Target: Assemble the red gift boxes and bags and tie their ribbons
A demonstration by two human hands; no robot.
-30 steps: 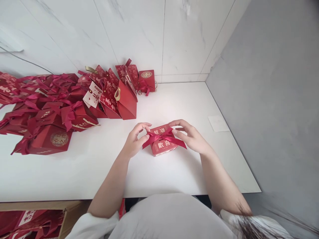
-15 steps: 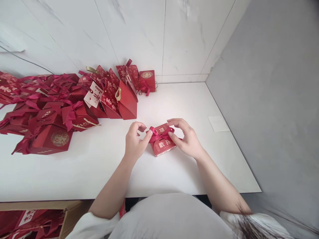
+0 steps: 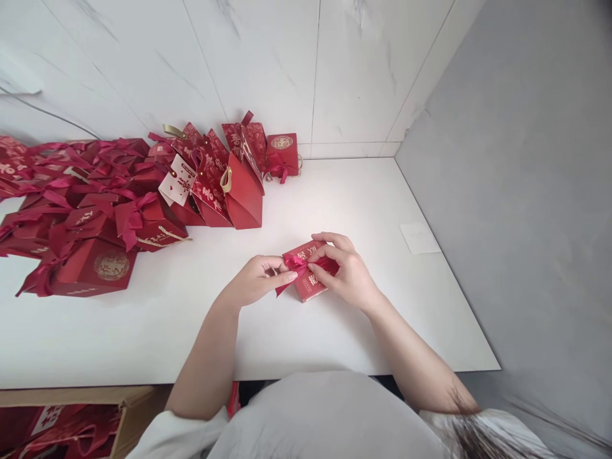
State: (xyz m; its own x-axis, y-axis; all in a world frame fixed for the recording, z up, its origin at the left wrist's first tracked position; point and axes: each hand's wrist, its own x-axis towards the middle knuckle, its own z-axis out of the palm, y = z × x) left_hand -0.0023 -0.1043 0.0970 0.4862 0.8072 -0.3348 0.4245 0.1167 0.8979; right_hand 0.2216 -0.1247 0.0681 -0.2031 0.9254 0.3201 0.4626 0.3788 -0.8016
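A small red gift box (image 3: 310, 288) with gold characters lies on the white table (image 3: 335, 331) in front of me. A dark pink ribbon (image 3: 297, 262) is wrapped across its top. My left hand (image 3: 258, 280) pinches the left part of the ribbon with thumb and fingers. My right hand (image 3: 345, 271) curls over the right side of the box, its fingertips pressed on the ribbon near the knot. Both hands meet at the middle of the box.
A heap of red gift boxes with ribbons (image 3: 90, 210) covers the table's left and back. Upright red bags (image 3: 241, 191) stand behind them by the tiled wall. A white paper slip (image 3: 418, 237) lies right. A cardboard carton (image 3: 67, 421) holds more red items below the table edge.
Both hands have closed in on the ribbon knot; the spread ribbon tails were drawn in, and the box turned slightly. My left hand dropped lower and flatter.
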